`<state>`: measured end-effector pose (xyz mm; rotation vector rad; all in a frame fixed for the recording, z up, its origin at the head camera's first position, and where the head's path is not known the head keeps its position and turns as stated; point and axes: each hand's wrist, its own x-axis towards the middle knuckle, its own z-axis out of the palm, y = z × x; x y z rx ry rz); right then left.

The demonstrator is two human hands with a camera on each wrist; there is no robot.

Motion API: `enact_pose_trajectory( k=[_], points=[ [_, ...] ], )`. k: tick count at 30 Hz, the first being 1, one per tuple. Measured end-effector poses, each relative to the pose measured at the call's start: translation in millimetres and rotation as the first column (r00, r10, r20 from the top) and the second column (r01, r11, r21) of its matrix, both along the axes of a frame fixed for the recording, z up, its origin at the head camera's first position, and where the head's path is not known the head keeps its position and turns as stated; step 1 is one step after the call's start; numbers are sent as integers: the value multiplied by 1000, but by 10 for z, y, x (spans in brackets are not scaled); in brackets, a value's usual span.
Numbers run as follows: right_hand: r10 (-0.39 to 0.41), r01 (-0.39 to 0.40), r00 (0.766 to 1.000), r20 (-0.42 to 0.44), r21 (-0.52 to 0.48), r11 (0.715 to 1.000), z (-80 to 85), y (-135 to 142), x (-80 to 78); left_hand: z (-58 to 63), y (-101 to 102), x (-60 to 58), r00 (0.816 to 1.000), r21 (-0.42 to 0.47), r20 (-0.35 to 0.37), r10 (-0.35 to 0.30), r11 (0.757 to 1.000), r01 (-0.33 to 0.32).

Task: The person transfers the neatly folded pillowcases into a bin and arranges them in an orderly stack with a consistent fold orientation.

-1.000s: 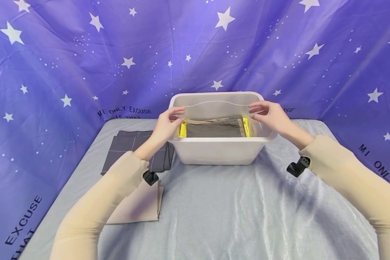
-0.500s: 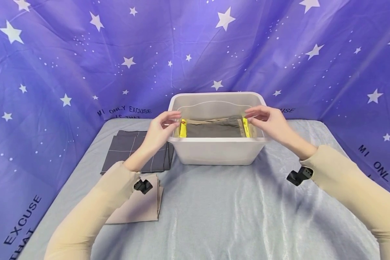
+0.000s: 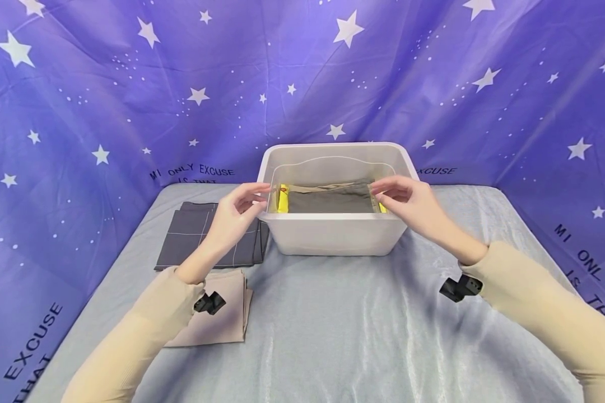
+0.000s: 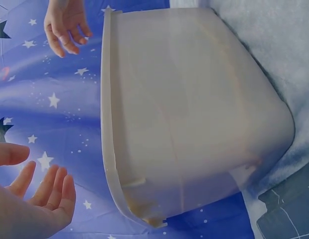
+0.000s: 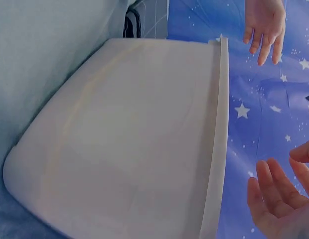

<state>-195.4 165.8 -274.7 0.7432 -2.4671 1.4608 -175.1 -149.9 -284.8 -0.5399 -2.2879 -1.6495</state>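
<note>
A white plastic tub (image 3: pixel 338 236) stands at the back of the table. Folded dark grey fabric (image 3: pixel 330 201) with a tan edge lies inside it, between yellow packets (image 3: pixel 283 199) at either end. My left hand (image 3: pixel 232 219) hovers just outside the tub's left rim, its fingers loosely bent around nothing. Over the right end of the tub is my right hand (image 3: pixel 414 202), also holding nothing, with its fingertips above the fabric and partly covering the right packet. Both wrist views show relaxed fingers apart from the tub's rim (image 4: pixel 108 99).
Left of the tub lies folded dark grey cloth (image 3: pixel 186 238) with thin white lines. Nearer, a folded beige cloth (image 3: pixel 222 322) lies partly under my left sleeve. A grey-blue cover (image 3: pixel 333 324) drapes the table, and a purple starred curtain (image 3: pixel 232 56) hangs behind.
My left hand has drawn left and toward me, off the tub's left end. My right hand has come slightly left and lower over the right end. The tub has not moved.
</note>
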Motion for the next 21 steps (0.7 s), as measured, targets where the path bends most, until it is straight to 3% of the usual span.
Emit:
enact_pose_trajectory(
  k=[9, 21],
  points=[
    [41, -42, 998, -41, -38, 998, -73, -85, 117, -63, -86, 162, 1000, 38, -23, -11, 999, 12],
    [77, -81, 996, -43, -94, 992, -188, -218, 223, -154, -225, 344, 999, 84, -34, 26, 996, -23]
  ],
)
